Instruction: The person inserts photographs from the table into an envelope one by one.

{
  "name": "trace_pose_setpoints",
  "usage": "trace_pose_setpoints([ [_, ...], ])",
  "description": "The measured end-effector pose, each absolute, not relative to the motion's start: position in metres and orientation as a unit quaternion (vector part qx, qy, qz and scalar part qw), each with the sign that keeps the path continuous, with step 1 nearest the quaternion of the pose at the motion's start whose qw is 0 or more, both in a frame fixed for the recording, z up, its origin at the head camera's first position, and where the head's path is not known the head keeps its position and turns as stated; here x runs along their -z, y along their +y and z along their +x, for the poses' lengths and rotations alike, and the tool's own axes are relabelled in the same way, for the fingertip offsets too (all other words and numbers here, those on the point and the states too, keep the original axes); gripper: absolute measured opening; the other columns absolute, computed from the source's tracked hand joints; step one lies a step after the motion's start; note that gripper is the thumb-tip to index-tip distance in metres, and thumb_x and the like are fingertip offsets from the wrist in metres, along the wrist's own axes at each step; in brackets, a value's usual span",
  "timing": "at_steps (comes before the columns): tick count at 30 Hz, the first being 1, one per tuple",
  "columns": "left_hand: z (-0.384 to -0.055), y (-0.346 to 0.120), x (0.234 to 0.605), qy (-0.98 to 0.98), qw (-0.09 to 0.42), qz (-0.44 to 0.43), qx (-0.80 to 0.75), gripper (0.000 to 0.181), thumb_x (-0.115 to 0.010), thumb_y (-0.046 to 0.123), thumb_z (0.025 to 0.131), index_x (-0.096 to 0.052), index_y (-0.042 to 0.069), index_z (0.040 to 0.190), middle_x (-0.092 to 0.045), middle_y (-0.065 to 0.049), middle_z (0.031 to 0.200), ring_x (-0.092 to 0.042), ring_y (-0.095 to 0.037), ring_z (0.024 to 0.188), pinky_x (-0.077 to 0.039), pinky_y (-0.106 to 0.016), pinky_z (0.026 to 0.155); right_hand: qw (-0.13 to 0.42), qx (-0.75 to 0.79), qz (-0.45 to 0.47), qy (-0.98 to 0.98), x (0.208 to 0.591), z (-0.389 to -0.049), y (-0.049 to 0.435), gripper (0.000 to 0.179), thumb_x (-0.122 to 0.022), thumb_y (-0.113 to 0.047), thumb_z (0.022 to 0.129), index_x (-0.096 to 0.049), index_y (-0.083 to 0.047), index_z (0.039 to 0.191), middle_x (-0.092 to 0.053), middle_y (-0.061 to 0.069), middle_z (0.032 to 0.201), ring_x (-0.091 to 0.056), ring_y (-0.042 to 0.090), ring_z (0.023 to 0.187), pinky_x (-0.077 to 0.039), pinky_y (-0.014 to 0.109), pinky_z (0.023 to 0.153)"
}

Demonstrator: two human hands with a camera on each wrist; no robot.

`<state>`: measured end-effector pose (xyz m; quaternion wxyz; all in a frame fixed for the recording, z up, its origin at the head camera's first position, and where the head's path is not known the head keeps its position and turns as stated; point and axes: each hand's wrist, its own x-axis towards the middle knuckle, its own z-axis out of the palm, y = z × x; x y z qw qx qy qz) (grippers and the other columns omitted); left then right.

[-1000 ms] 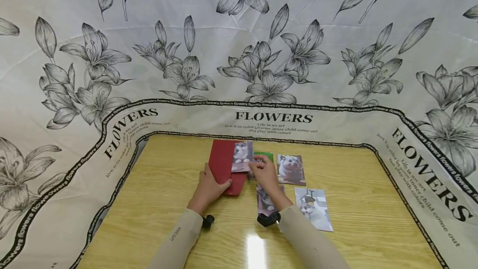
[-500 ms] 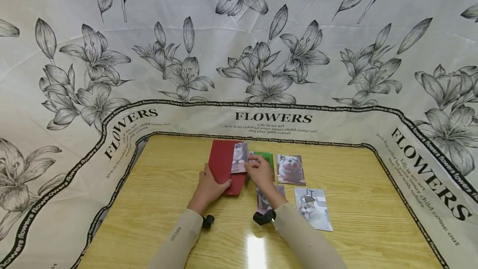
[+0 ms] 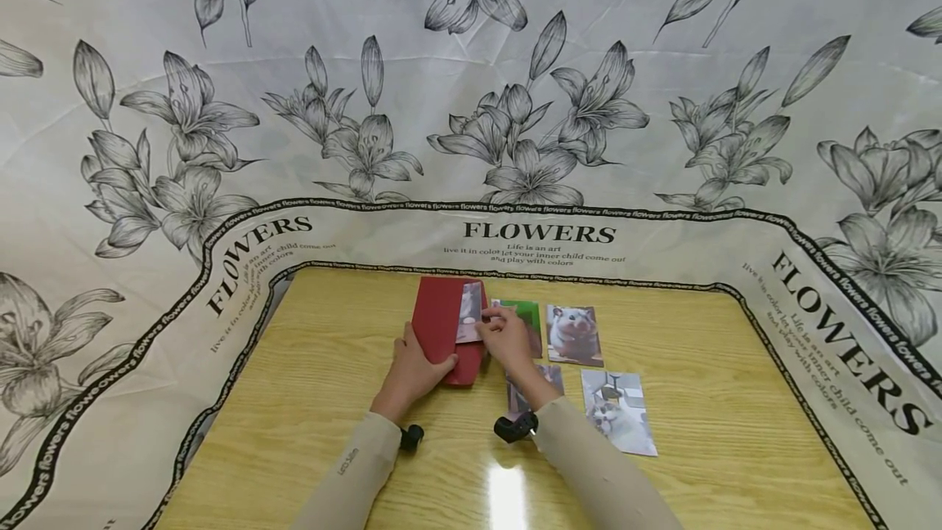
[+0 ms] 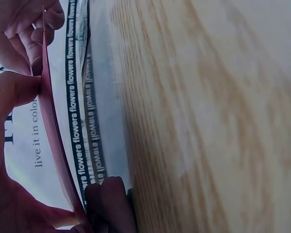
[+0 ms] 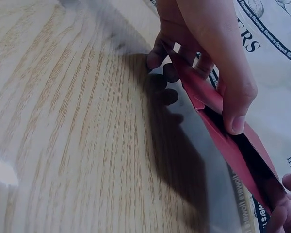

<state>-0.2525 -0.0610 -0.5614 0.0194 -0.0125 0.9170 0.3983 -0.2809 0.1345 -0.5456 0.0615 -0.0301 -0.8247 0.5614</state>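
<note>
1. A photo card (image 3: 469,313) showing a pale animal stands out of the red envelope (image 3: 436,313), just left of the right hand's fingertips; how deep its left part sits inside cannot be told.
2. The right hand (image 3: 510,342) pinches the card's right edge between thumb and fingers.
3. The left hand (image 3: 414,370) grips the envelope near its lower end, thumb across the front and fingers around the far side; the envelope stretches away beyond it.
4. The wrist views show the envelope raised at a slant between the left hand's thumb and fingers, its dark mouth facing the right hand.
5. Just beyond the right hand lies a green picture (image 3: 526,313); to its right, a hamster picture (image 3: 574,334).
6. Another picture (image 3: 518,396) lies below the right wrist, partly covered by it.
7. A white cat picture (image 3: 618,415) lies to the right of the right forearm.
8. Beneath both hands spreads the wooden table (image 3: 309,375); beyond them rises a flower-printed cloth (image 3: 540,231).
</note>
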Motion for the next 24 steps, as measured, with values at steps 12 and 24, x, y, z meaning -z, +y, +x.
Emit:
trace_pose_setpoints([
  [12, -0.252, -0.061, 0.561, 0.916, 0.020, -0.008, -0.401, 0.120, -0.082, 0.049, 0.088, -0.012, -0.008, 0.167, -0.040, -0.039, 0.145, -0.061, -0.047, 0.117, -0.054, -0.058, 0.097, 0.059, -0.504, -0.034, -0.861, 0.543, -0.281, 0.125, 0.029, -0.076, -0.016, 0.099, -0.075, -0.004, 0.126, -0.080, 0.008, 0.093, -0.074, 0.025, 0.089, -0.059, 0.039, 0.075],
  [24, -0.251, -0.061, 0.562, 0.913, 0.022, -0.011, -0.407, 0.122, -0.083, 0.051, 0.088, -0.011, -0.008, 0.167, -0.040, -0.038, 0.145, -0.062, -0.045, 0.115, -0.055, -0.058, 0.096, 0.060, -0.457, -0.047, -0.886, 0.540, -0.281, 0.116, 0.026, -0.078, -0.020, 0.098, -0.078, -0.010, 0.123, -0.077, 0.003, 0.094, -0.071, 0.020, 0.082, -0.056, 0.040, 0.074],
])
